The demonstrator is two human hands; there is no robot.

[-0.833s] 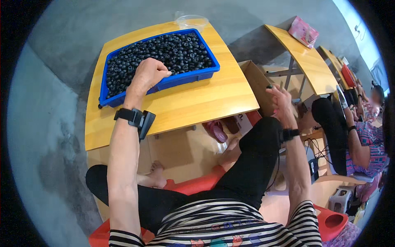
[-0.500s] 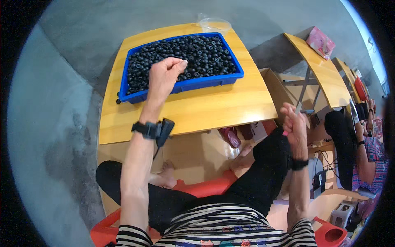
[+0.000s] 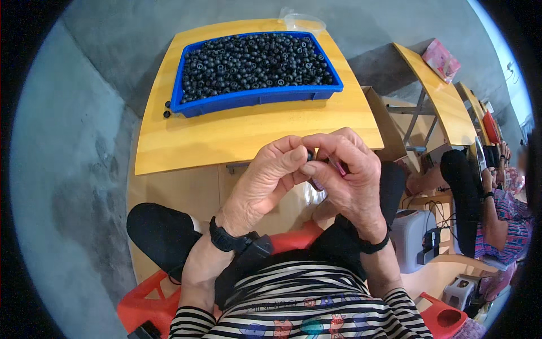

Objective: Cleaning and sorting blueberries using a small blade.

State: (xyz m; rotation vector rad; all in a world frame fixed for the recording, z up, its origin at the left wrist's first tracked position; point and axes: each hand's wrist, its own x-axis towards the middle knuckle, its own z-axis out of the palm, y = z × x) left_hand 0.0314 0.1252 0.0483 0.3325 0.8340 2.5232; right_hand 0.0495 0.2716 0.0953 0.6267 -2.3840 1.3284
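Above my lap, just off the near edge of the yellow table (image 3: 265,133), my two hands meet at the fingertips. My left hand (image 3: 268,181) pinches a small round black part (image 3: 310,155), mostly covered by the fingers. My right hand (image 3: 353,181) is closed around a slim pink tool (image 3: 341,167); only a bit of it shows, so its kind is unclear. Its thumb and fingertips come up against the black part. Beyond them, a blue plastic bin (image 3: 259,99) on the table is filled with similar black ring-like parts (image 3: 254,62).
Loose black parts (image 3: 167,114) lie left of the bin. A clear plastic bowl (image 3: 305,23) stands behind it. At the right are a second yellow table (image 3: 435,93) with a pink package (image 3: 441,60), a cardboard box (image 3: 384,124) and a person's arm (image 3: 497,223). A red stool (image 3: 141,299) is beneath me.
My left hand has come back from over the bin with a black part. My right hand has moved in from the right to meet it, keeping the pink tool.
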